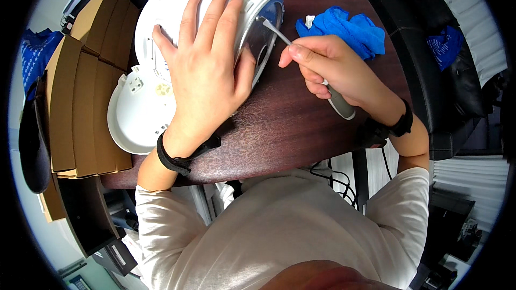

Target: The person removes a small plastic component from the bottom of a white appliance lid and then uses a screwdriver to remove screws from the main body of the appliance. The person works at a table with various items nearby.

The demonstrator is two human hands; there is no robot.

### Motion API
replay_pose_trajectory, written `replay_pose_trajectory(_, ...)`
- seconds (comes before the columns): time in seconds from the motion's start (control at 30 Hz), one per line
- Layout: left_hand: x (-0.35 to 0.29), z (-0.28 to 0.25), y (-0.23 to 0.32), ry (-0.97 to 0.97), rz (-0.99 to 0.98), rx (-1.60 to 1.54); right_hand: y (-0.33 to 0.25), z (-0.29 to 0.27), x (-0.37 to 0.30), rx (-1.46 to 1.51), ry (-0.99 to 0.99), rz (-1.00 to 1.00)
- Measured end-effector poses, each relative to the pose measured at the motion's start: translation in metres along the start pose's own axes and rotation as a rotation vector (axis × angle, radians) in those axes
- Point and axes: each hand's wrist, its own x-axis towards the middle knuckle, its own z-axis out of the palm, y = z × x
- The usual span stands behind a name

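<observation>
Head: left hand (pixel 206 72) splayed on casing (pixel 161 12), right hand (pixel 332 70) curled round tool (pixel 339 103).

The left grip (pixel 206 72) lies spread palm-down; the right grip (pixel 330 67) curls closed.

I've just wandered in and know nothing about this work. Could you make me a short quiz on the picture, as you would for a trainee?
1. True or false: the left hand lies with its fingers spread on the white housing.
2. What is in the right hand?
a) a paintbrush
b) a screwdriver-like tool
c) a pair of scissors
3. Fill in: the crumpled cloth on the table is ____.

Key: 1 true; 2 b; 3 blue.
</observation>
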Motion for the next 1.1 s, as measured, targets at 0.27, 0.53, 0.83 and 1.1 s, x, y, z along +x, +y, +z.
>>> replay_pose_trajectory(0.27,-0.001,0.005,-0.001,0.038,0.035,0.004,-0.021,-0.005,-0.005,0.203,-0.121,0.201)
replay_pose_trajectory(0.53,-0.002,0.001,0.002,0.007,-0.003,0.019,-0.029,0.015,-0.012,0.434,-0.047,0.321)
replay_pose_trajectory(0.83,0.000,0.001,0.003,0.006,0.006,0.011,0.011,-0.015,0.013,-0.645,0.249,-0.452)
replay_pose_trajectory(1.1,-0.002,-0.001,0.002,-0.014,-0.010,0.012,-0.033,-0.034,0.008,-1.781,0.521,-0.944)
